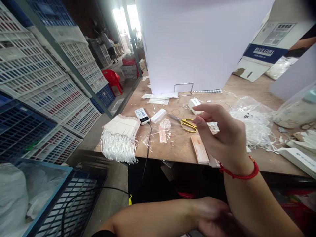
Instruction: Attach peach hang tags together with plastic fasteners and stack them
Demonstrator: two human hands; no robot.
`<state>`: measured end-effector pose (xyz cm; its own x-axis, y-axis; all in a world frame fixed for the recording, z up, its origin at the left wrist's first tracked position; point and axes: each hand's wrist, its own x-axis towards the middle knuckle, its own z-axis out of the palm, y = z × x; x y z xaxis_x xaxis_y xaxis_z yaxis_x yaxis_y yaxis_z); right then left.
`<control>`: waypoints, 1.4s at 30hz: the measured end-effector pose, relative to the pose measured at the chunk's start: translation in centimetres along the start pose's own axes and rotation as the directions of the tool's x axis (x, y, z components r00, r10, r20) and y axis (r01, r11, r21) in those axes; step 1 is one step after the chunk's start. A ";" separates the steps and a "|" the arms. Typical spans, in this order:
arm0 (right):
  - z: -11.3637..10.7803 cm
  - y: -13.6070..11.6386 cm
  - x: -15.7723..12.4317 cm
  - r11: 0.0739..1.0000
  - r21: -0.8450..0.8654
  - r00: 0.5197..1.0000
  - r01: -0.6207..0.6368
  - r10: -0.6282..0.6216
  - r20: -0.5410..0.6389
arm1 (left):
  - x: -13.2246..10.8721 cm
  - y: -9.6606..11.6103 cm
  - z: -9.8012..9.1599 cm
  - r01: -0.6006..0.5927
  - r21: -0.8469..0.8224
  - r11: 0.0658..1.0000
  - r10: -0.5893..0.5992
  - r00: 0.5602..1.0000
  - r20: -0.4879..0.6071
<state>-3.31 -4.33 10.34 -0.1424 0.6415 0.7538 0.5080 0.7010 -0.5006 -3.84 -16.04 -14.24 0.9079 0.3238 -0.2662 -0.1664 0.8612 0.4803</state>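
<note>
Right hand (222, 138) raised, fingers loosely spread, nothing pinched; yellow-handled scissors (185, 123) lie at its 9 o'clock on the wooden table (177, 148). Left hand (212, 217) curled below table edge, grip unclear.

The yellow-handled scissors (187, 124) are lying on the wooden tabletop (181, 148), closed, with their steel blades pointing left and up. The right hand (222, 138) is hovering just beside the handles, its fingers half-spread and curving over them without touching. Below it, a stack of peach paper strips (199, 149) is sitting at the tabletop's front edge. The left hand (212, 215) is hanging below that edge, its fingers curling down and partly cut off by the frame.
</note>
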 end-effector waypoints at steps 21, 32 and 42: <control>3.0 1.2 -2.7 0.987 0.136 0.994 -0.084 0.092 -0.051 | -18.3 15.3 9.5 0.091 0.407 0.909 0.011 0.970 -0.242; 12.3 1.3 -11.9 0.978 -0.186 0.838 -0.089 0.175 0.517 | -21.6 34.8 -1.6 0.603 0.783 0.153 0.938 0.161 -0.307; 13.6 2.7 -13.6 0.980 -0.195 0.878 -0.032 0.121 0.464 | -15.8 38.9 -9.8 0.817 0.576 0.005 0.812 0.333 -0.479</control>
<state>-11.55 -6.90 -7.03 -0.4576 0.7924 0.4034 0.6684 0.6058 -0.4316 -28.42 16.24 0.46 -0.0175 0.9949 -0.0992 0.9628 0.0436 0.2668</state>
